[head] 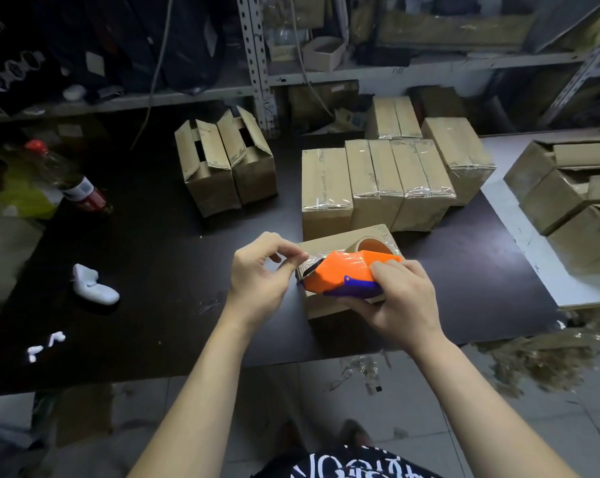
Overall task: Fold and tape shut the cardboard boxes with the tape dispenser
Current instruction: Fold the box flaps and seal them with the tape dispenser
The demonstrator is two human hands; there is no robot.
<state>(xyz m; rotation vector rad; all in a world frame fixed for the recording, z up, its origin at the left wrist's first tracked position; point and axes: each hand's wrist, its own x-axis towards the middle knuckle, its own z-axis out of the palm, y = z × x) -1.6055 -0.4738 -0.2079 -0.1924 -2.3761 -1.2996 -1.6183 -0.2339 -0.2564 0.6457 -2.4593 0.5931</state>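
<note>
Head view, nearest first: a black shirt with white print point(347, 464) sits at the bottom edge, and two bare forearms reach out over a tiled floor point(222, 408) to the dark counter point(153, 236). The right grip point(398, 298) is curled round the rear of the orange and blue tape dispenser point(340, 270), holding it over a closed cardboard box point(326, 244) that lies at the counter's near edge; whether the dispenser touches the box cannot be told. The left grip point(260, 270) pinches the loose tape end point(309, 262) at the dispenser's front between thumb and forefinger, the other fingers loosely bent. To the left, a small white object point(93, 286) lies on the counter. Behind the box stands a tight row of taped boxes point(378, 181). Further left, two open-flapped boxes point(222, 163) stand side by side, and a red-capped bottle point(74, 181) lies tilted near the left edge. More open boxes point(567, 181) are stacked at far right. Metal shelving point(257, 63) fills the background.
</note>
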